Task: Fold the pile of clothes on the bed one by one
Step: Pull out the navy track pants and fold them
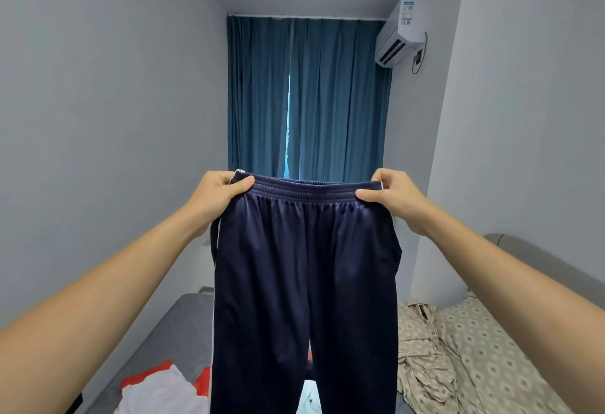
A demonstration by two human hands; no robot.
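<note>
Navy blue shiny track trousers (pixel 304 282) with an elastic waistband hang upright in the air over the grey bed (pixel 170 331). The left hand (pixel 219 194) pinches one waistband corner, the right hand (pixel 389 197) the other, stretching it flat. Below left lies a white and red garment (pixel 157 387); at right, a crumpled beige patterned cloth (pixel 422 354).

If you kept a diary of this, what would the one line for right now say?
step: holding up navy trousers | left hand: grips waistband | right hand: grips waistband | white and red garment: on bed, unfolded
</note>
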